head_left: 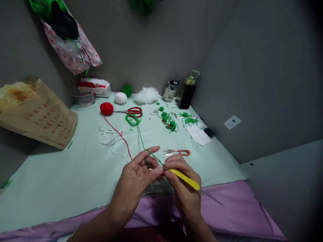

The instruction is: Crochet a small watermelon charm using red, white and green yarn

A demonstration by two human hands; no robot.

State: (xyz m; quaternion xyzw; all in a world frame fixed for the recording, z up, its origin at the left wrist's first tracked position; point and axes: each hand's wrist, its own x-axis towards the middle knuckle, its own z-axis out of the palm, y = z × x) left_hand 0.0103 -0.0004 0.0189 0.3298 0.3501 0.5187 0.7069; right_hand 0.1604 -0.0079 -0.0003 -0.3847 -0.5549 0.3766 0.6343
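My right hand [185,179] grips a crochet hook [185,179] by its yellow handle, a thin metal rod sticking out of the back end. Thumb and fingers of my left hand [138,178] pinch a small piece of yarn work, mostly hidden by the fingertips. Green yarn [140,134] runs from a loose coil [133,120] over my left index finger to the hook's tip. Red yarn [124,141] and white yarn [118,155] also lead toward my left hand. Just beyond my right hand lie orange-handled thread snips [178,153].
Farther back are a red yarn ball [106,108], a white ball [120,97], a green ball [127,90], red-handled scissors [133,112] and white stuffing [147,95]. Small green crocheted pieces [165,117] lie right. A bottle [188,94] and paper bag [42,117] flank them.
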